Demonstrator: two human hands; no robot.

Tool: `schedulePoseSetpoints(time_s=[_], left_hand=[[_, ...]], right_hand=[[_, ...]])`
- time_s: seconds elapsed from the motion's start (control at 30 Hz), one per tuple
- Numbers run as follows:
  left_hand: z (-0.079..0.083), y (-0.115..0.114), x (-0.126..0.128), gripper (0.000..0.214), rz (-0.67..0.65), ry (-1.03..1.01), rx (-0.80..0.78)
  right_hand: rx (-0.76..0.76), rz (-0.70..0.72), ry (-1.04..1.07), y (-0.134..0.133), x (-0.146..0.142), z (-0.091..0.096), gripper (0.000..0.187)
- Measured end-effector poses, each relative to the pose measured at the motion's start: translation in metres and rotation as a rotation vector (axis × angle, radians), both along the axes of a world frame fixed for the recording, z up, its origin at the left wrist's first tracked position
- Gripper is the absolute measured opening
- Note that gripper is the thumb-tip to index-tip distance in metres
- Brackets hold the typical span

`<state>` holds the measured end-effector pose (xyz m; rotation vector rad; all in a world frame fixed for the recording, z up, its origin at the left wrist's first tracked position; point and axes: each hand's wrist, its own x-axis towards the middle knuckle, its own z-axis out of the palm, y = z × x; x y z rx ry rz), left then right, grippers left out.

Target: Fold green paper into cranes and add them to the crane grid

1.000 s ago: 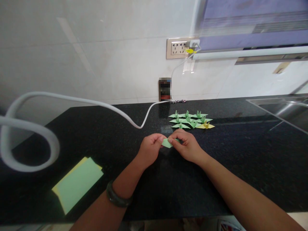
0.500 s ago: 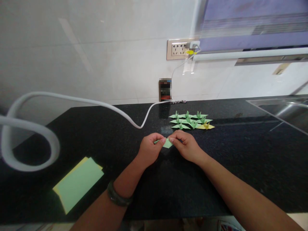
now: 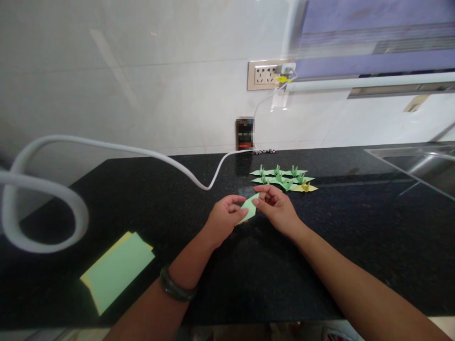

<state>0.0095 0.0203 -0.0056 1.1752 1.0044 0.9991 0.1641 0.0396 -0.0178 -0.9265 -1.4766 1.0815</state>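
Note:
Between my two hands is a small folded piece of light green paper (image 3: 250, 208), tilted with its upper corner to the right. My left hand (image 3: 224, 219) pinches its lower left side, thumb on top. My right hand (image 3: 279, 208) grips the upper right corner between thumb and fingers. Just beyond my hands stand several green paper cranes (image 3: 280, 179) in rows, with one yellow paper crane (image 3: 304, 187) at the near right. My right hand partly hides the nearest row. On my left wrist is a dark bangle (image 3: 176, 286).
Green and yellow paper sheets (image 3: 119, 272) lie stacked at the left on the black countertop (image 3: 227, 289). A thick white cable (image 3: 170, 163) loops across the left. A phone-like device with a blurred screen (image 3: 245, 133) leans on the wall below a socket (image 3: 265, 75). A metal sink (image 3: 426, 163) is at the right.
The folded paper has turned from lying level to a slant, and more of its face shows. My right hand has shifted its grip to the upper corner; my left fingers have spread slightly.

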Motion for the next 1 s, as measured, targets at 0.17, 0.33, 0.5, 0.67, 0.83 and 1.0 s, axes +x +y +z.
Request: schedulePoseSetpoints(time_s=[0.17,0.33,0.5,0.67,0.83,1.0], left_hand=[[-0.003,-0.003,0.000,0.025,-0.123,0.021,-0.025],[-0.005,0.002,-0.003,0.027,0.057,-0.007,-0.007],[-0.001,0.001,-0.001,0.025,0.033,-0.133,-0.082],[0.003,-0.003,0.002,0.027,-0.013,-0.166,-0.104],[0.001,-0.002,0.001,0.027,-0.010,-0.154,-0.081],[-0.001,-0.002,0.002,0.027,0.012,-0.128,-0.085]], right_hand=[[0.016,0.047,0.008,-0.003,-0.003,0.002,0.034],[0.091,-0.049,-0.182,-0.007,-0.003,0.003,0.016],[0.166,-0.061,-0.344,-0.010,-0.003,0.002,0.014],[0.259,-0.098,-0.369,-0.011,-0.004,0.005,0.011],[0.418,-0.153,-0.423,-0.012,-0.003,0.009,0.017],[0.535,-0.203,-0.496,-0.012,0.000,0.008,0.017]])
